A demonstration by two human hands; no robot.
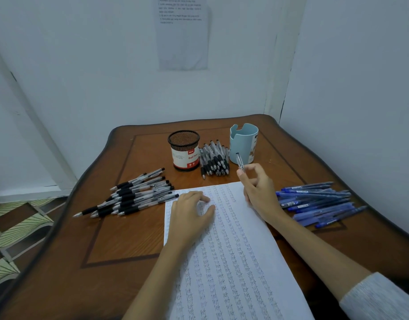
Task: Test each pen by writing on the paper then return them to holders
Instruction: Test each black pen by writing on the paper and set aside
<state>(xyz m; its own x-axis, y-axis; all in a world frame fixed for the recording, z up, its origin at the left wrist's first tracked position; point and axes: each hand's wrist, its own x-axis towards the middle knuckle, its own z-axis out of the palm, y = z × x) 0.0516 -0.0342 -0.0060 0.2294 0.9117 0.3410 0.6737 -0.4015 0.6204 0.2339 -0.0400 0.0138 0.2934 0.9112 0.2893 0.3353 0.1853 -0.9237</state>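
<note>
Wooden table (129, 239) with sorted pens, two holders and one written sheet; both hands at work.
Left: loose pile of black-grip pens (134, 195) lying on the table, tips toward the near left. Back centre: black mesh holder (184, 150), upright, with a red and white label. Left hand (190, 210): palm down on the upper left of the paper (233, 262), fingers relaxed and slightly spread, holding nothing. The paper is covered in columns of pen marks. Between the holders: second heap of black-grip pens (213, 161). Back right: light blue holder (244, 143), upright. Right hand (256, 188): raised over the paper's top right corner, pinching a clear pen (240, 161) that points up in front of the blue holder. Far right: pile of blue pens (319, 204).
</note>
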